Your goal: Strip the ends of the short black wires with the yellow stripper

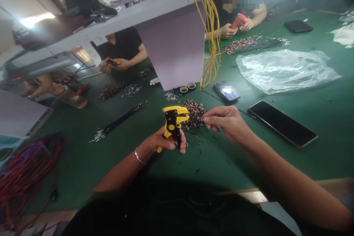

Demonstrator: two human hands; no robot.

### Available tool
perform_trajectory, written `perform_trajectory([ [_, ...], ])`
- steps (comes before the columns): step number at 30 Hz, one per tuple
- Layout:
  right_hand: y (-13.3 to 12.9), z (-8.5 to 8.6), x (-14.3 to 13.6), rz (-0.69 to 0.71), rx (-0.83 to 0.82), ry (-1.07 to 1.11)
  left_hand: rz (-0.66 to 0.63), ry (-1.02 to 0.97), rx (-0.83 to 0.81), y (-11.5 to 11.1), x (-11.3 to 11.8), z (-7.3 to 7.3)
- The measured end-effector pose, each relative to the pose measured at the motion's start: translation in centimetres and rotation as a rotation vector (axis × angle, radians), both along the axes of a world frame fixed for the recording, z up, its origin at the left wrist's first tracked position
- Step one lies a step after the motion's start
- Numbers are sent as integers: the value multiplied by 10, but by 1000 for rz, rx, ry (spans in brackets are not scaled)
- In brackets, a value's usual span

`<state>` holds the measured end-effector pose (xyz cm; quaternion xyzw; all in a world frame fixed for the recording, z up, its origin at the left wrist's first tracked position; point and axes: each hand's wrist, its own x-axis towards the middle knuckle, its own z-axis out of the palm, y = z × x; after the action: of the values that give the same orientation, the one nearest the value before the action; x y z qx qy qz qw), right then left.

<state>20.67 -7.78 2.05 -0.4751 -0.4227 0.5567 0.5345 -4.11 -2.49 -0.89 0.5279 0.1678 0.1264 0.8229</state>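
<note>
My left hand [168, 141] is wrapped around the handles of a yellow and black wire stripper [173, 123], its jaws pointing right. Just behind the jaws lies a heap of short black wires with copper ends [194, 112]. My right hand [228, 121] is at the heap's right side, thumb and forefinger pinched together. Whatever sits in that pinch is too small to make out clearly. Dark scraps of insulation [199, 151] are scattered on the green table below the heap. Left of the stripper lies a bundle of long black wires [118, 122].
A phone [282, 123] and a keypad device [228, 92] lie to the right, before a clear plastic bag [287, 70]. Yellow cables [211, 37] hang from the shelf. Tape rolls [188, 88] stand behind the heap. Red cables [33, 169] fill the left. Co-workers' hands hold tools across the table.
</note>
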Motion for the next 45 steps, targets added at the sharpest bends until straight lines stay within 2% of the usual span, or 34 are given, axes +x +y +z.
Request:
perform_trajectory([
  [19,-1,2,-1,15,5,-20,-12,9,-39,-3,0,2],
  [36,-1,0,-1,34,15,-30,-28,10,8,-2,-3,-6],
  [45,0,-4,0,36,21,-24,-22,14,37,-4,-3,-4],
])
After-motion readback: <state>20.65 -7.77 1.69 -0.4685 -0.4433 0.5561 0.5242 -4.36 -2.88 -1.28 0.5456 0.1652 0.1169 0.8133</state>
